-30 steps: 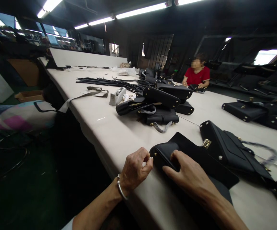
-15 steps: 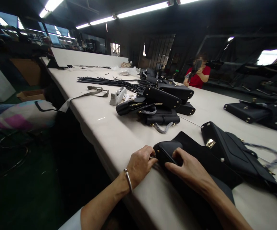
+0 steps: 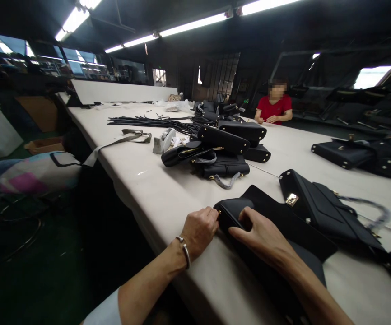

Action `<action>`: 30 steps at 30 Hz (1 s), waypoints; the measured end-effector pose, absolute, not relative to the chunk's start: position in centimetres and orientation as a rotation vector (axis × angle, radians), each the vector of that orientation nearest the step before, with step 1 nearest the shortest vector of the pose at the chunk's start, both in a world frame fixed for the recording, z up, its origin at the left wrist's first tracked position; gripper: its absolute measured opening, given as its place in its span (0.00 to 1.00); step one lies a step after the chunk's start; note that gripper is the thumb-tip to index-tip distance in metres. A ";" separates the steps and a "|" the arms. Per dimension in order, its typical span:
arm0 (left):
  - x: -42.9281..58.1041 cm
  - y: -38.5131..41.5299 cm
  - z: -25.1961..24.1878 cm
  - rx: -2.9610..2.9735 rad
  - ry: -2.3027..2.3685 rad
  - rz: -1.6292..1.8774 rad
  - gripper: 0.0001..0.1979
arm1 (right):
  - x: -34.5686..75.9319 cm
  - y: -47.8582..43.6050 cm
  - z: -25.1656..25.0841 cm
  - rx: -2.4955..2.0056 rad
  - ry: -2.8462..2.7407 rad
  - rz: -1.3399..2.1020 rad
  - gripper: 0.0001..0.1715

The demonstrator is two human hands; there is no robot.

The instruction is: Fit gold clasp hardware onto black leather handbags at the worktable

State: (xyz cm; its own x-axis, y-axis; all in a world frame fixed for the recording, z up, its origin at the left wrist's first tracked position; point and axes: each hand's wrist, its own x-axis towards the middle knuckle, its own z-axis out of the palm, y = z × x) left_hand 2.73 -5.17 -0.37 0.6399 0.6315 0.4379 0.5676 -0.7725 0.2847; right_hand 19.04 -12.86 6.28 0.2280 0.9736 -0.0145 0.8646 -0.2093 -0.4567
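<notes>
Moved in from a short way off a second ago, the left hand is now pressed against the near end of a black handbag, which is laid flat at the front edge of the long pale surface. Its grip is curled shut, knuckles up, at the bag's gold-studded corner; whether anything is pinched inside cannot be told. The right hand is laid over the same rounded end, thumb below and fingers hooked on top, so the grip is clamped on the bag, seemingly to steady it against the other hand. The flap is left thrown open away from the person, apparently to keep that end reachable. A second handbag with a gold clasp is lying just behind, touching the flap. Farther up, a pile of handbags is stacked beside a tape dispenser and a bundle of black straps. A person in a red shirt is seated at the far end.
</notes>
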 end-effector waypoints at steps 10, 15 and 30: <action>1.5 -4.9 -0.4 2.482 1.118 0.927 0.06 | 18.8 -13.4 6.7 -2.140 -1.673 0.416 0.12; -3.6 -5.1 0.5 2.183 1.180 0.981 0.09 | 19.0 -13.3 6.6 -2.151 -1.661 0.428 0.12; -17.6 -5.0 -4.5 1.191 1.267 0.956 0.22 | 19.7 -12.7 5.9 -2.299 -1.603 0.525 0.24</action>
State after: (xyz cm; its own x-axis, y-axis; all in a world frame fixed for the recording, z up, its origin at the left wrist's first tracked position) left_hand -17.56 -4.97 -4.48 0.1033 0.9784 -0.1792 0.0957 0.1695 0.9809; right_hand 19.71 -12.75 5.91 0.3147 0.9403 -0.1298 0.8347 -0.3392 -0.4338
